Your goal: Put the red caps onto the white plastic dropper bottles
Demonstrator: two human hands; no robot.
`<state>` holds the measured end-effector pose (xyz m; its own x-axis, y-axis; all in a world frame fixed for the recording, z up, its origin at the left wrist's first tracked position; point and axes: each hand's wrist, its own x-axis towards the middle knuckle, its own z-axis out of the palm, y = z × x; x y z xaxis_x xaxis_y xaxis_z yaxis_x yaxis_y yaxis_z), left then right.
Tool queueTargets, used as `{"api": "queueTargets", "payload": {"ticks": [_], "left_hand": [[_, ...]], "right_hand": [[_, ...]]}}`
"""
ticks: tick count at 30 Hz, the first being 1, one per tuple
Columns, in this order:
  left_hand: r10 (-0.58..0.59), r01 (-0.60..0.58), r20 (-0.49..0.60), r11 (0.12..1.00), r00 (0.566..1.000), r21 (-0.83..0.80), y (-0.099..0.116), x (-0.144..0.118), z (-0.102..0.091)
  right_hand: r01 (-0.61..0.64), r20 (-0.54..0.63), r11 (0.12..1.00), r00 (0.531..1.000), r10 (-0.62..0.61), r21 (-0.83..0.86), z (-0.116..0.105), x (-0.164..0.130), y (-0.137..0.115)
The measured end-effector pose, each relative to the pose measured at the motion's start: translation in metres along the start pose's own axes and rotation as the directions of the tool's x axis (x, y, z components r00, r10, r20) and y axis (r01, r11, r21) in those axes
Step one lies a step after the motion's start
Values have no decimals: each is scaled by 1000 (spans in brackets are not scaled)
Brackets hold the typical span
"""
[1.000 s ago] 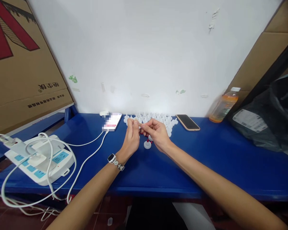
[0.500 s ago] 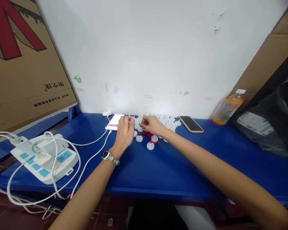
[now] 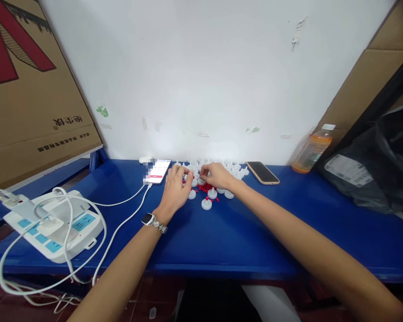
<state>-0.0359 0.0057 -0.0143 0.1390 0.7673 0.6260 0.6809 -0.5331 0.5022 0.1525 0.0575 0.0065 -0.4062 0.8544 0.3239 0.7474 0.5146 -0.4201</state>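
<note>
My left hand [image 3: 177,187] is curled, thumb and fingers brought close together at the left edge of a pile of white nozzle caps [image 3: 237,170]. Bits of red and white show at its fingertips, too small to make out. With thumb and forefinger pinched, my right hand [image 3: 216,175] grips the top of a white nozzle cap [image 3: 200,181]. Small red tips [image 3: 205,188] lie heaped below it. Nearer me stand a white cap with a red tip on it [image 3: 206,204], a cap with a bare nozzle [image 3: 212,193] and another white cap [image 3: 191,194].
A lit phone [image 3: 160,171] on a cable lies left of the pile, a dark phone [image 3: 263,172] right. A power strip [image 3: 58,228] with looping white cables covers the table's left. A drink bottle [image 3: 312,150] and a black plastic bag [image 3: 372,161] stand right. Behind is a white wall [image 3: 201,80].
The view has shifted slightly. The front left cap showed a red tip on top before; none is plain on it now. Both hands stay over the caps, fingers a little rearranged.
</note>
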Motion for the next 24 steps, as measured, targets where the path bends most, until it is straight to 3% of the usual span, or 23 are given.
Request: {"api": "queueTargets", "payload": {"ticks": [6,9,12,16,18,21,24], "left_hand": [[120,-122,65,992,991,20,7,-3,-1],[176,-180,131,984,976,13,11,-4,-1],[198,-199,207,980,958,-17,14,-6,-1],[231,-224,253,973,940,-56,17,-8,-3],[246,-239,264,969,933,-59,18,-9,-4],[264,-258,289,964,920,-59,20,-10,-3],[267,-266,304,963,914,-47,19,-11,-1]], "right_hand": [[-14,-179,935,980,82,354,-11,-17,-9],[24,-169,822,982,88,569,-13,-34,-14],[10,-151,764,982,114,646,-12,-55,-15],[-25,-223,919,967,121,393,-13,-83,-11],[-34,-170,984,983,64,175,-15,-94,-11],[-11,-65,997,998,6,-80,-16,-102,-13],[18,-15,984,1000,-21,-179,-15,-102,-16]]}}
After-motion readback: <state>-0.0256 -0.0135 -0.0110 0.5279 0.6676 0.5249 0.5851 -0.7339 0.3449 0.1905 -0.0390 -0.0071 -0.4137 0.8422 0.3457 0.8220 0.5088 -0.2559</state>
